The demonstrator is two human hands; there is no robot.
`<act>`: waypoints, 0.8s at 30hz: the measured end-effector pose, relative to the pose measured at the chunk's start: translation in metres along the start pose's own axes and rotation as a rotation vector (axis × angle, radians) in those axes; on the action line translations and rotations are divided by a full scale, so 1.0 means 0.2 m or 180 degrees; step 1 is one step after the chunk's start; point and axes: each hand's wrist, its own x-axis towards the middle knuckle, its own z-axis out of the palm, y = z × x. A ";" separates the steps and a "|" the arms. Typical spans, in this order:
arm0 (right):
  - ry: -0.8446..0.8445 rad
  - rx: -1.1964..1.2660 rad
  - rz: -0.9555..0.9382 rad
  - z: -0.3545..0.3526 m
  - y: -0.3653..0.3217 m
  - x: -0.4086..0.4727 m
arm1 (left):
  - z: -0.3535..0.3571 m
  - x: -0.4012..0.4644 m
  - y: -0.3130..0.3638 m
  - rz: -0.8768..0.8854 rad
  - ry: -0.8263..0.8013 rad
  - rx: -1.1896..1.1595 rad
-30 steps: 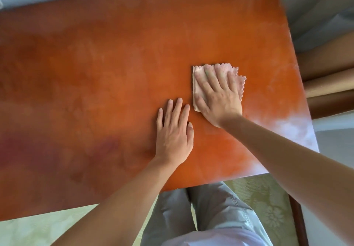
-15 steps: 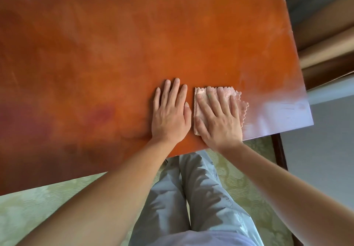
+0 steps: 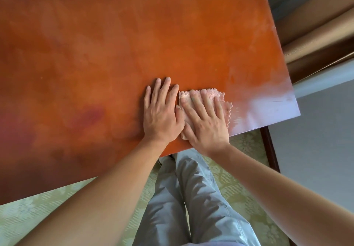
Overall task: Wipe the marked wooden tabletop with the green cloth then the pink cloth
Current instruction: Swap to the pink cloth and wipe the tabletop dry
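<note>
Pink cloth (image 3: 214, 95): under our right hand (image 3: 206, 125), flat fingers (image 3: 195, 104) pressing, near the tabletop (image 3: 115, 44) front edge.
Left hand (image 3: 162, 115): flat, released, touching the cloth's left side.

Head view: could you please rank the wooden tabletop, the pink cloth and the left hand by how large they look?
1. Wooden tabletop, by far the largest.
2. Left hand.
3. Pink cloth, mostly hidden under the right hand, so its rank is unsure.

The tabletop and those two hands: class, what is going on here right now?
A person is wiping a wooden tabletop. The right hand lies flat with straight fingers on a pink cloth, pressing it onto the wood near the table's near edge. The left hand rests flat on the bare wood right beside it, thumb against the cloth's side. No green cloth is in view, so this looks like the second stage.
</note>
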 end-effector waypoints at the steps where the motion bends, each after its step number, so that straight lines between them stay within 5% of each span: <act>1: -0.0003 0.0014 -0.0020 0.01 -0.03 -0.03 | 0.00 0.00 0.00 0.0014 0.0006 -0.0005; 13: 0.0155 0.0127 -0.0191 0.03 -0.02 -0.09 | -0.03 0.01 0.02 0.0031 -0.0004 0.0192; 20: 0.0169 0.0058 -0.0287 -0.01 0.36 -0.16 | 0.00 0.04 0.13 -0.0337 -0.0014 0.0434; 24: 0.0131 -0.0041 -0.0197 -0.04 0.56 -0.19 | 0.06 0.10 0.27 -0.0060 -0.0062 0.0549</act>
